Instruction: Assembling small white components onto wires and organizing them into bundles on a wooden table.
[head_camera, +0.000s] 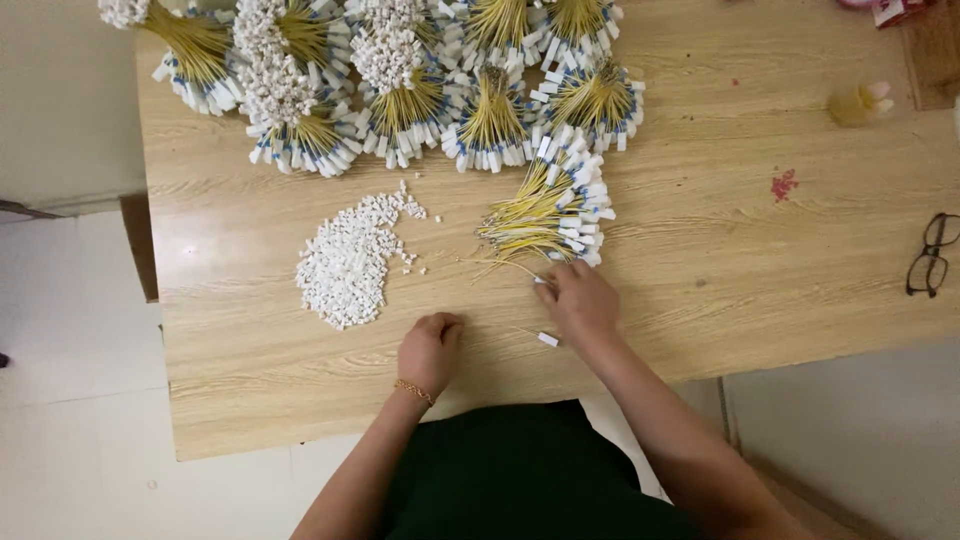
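My right hand (580, 302) rests on the wooden table (720, 260), fingers curled at the near end of a loose bundle of yellow wires with white-and-blue tags (552, 212); it seems to pinch one wire. A single white tag (547, 340) lies just below that hand. My left hand (430, 350), with a gold bracelet, lies loosely closed on the table below a pile of small white plastic connectors (347, 262). I cannot see anything inside it.
Several tied bundles of yellow wires with white connectors (400, 85) crowd the table's far edge. Black glasses (930, 255) lie at the right edge, a small yellowish object (860, 103) at far right, and a red smear (783, 184) nearby. White floor lies to the left.
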